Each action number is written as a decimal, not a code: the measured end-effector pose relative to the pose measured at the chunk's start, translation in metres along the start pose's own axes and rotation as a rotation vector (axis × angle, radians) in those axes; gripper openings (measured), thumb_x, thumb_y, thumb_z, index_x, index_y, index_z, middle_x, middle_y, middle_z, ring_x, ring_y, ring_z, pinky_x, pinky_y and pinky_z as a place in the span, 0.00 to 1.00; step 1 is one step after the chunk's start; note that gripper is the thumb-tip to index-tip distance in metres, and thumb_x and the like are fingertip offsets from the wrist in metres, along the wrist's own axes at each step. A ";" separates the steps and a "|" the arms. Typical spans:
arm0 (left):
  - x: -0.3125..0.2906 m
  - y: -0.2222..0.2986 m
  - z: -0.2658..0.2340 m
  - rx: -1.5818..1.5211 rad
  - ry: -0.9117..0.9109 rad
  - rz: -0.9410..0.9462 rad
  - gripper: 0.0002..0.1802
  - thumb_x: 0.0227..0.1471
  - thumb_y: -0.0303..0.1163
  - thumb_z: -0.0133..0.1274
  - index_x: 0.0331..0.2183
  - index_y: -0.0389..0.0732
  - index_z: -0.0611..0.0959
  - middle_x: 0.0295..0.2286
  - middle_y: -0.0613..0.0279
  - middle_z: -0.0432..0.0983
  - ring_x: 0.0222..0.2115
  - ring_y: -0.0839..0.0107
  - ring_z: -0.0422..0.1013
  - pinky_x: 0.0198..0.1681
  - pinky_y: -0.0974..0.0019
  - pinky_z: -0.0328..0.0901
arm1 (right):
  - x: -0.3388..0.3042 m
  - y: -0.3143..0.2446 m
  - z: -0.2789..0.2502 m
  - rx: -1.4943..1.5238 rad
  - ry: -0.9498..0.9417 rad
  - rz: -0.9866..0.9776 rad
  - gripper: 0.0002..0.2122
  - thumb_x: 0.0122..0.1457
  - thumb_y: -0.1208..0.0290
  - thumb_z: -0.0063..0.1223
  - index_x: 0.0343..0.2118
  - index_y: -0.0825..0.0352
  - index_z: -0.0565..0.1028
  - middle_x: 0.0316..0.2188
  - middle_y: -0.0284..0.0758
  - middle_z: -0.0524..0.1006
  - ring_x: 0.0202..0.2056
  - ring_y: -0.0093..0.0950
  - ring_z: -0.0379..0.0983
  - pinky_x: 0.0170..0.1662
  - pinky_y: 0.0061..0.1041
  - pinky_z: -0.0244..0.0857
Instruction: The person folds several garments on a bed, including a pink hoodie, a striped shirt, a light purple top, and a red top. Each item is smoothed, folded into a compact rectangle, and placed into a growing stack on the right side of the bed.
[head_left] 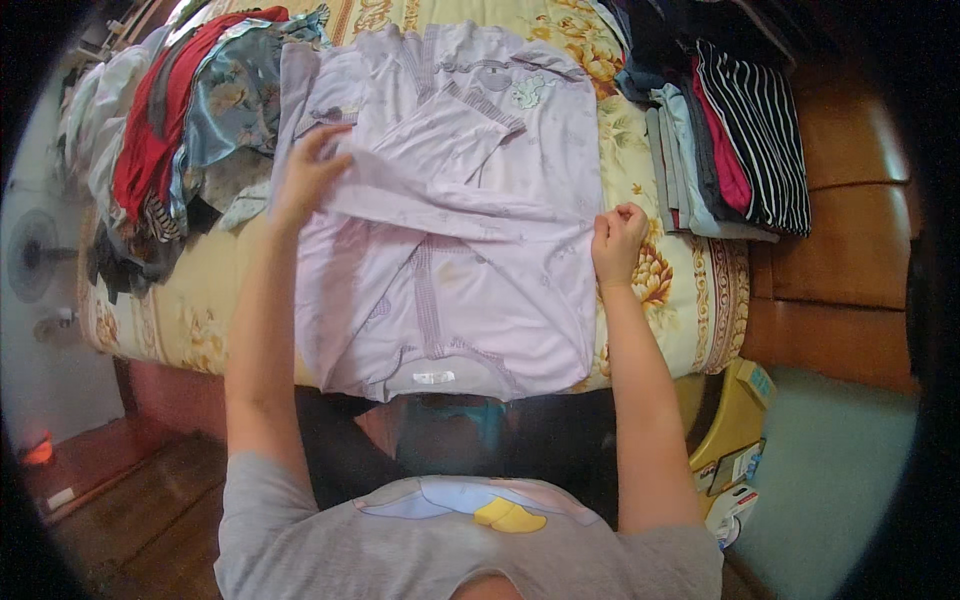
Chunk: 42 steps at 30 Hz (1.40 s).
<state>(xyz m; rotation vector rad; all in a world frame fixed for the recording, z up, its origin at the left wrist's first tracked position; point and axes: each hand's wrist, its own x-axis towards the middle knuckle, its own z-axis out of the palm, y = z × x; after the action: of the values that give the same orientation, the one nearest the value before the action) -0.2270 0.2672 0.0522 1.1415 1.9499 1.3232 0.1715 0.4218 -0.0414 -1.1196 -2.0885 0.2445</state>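
A pale lavender pajama top (460, 275) lies spread on the bed in front of me. Its neckline with a white label faces me, and a purple-trimmed placket runs up from it. More lavender cloth with a small cartoon patch (530, 92) lies at the far side; whether it is a second garment I cannot tell. A sleeve with a striped cuff (490, 108) is laid across the middle. My left hand (315, 175) is at the left side of the cloth, fingers apart. At the right edge, my right hand (620, 240) has its fingers curled, pinching the fabric.
A heap of loose clothes (160, 130), some red and some grey satin, hangs over the bed's left side. Folded clothes (750, 140) stand stacked at the right on the flowered bedspread (700, 290). A yellow plastic piece (735, 410) stands below the bed's right corner. A fan (35, 240) is far left.
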 end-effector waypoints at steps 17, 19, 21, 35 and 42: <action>0.100 -0.017 0.015 -0.354 -0.282 -0.212 0.16 0.50 0.23 0.47 0.43 0.43 0.76 0.31 0.67 0.73 0.29 0.80 0.69 0.31 0.76 0.65 | -0.002 0.011 0.005 -0.004 0.009 -0.006 0.06 0.50 0.74 0.46 0.22 0.73 0.68 0.34 0.43 0.64 0.37 0.38 0.59 0.42 0.32 0.55; 0.106 -0.029 0.016 -0.163 -0.299 -0.170 0.20 0.49 0.22 0.47 0.47 0.42 0.73 0.34 0.65 0.73 0.32 0.79 0.68 0.36 0.78 0.63 | 0.000 0.007 0.007 0.027 0.028 -0.004 0.06 0.48 0.75 0.47 0.21 0.72 0.67 0.33 0.43 0.64 0.36 0.39 0.59 0.42 0.34 0.54; 0.107 -0.049 0.023 -0.098 -0.254 -0.039 0.20 0.49 0.22 0.47 0.47 0.41 0.73 0.37 0.65 0.73 0.35 0.79 0.67 0.38 0.79 0.62 | 0.001 0.005 0.007 0.028 0.025 -0.012 0.06 0.48 0.75 0.47 0.21 0.72 0.67 0.33 0.43 0.64 0.36 0.39 0.59 0.42 0.34 0.54; 0.111 0.021 0.181 0.962 -0.268 0.715 0.18 0.43 0.34 0.51 0.40 0.51 0.76 0.46 0.61 0.65 0.48 0.62 0.60 0.47 0.53 0.55 | 0.002 0.007 0.007 0.033 0.044 -0.003 0.06 0.48 0.76 0.46 0.21 0.73 0.67 0.32 0.42 0.64 0.35 0.38 0.60 0.40 0.33 0.55; 0.122 -0.002 0.193 0.708 -0.316 0.484 0.16 0.48 0.35 0.48 0.42 0.47 0.73 0.37 0.53 0.68 0.40 0.56 0.65 0.43 0.61 0.61 | 0.002 0.006 0.006 0.002 0.018 0.010 0.06 0.49 0.75 0.46 0.21 0.72 0.67 0.32 0.42 0.65 0.35 0.39 0.60 0.40 0.34 0.55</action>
<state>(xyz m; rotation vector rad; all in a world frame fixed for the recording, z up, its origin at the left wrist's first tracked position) -0.1388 0.4652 -0.0199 2.1154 2.0129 0.5631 0.1705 0.4280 -0.0480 -1.1272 -2.0665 0.2402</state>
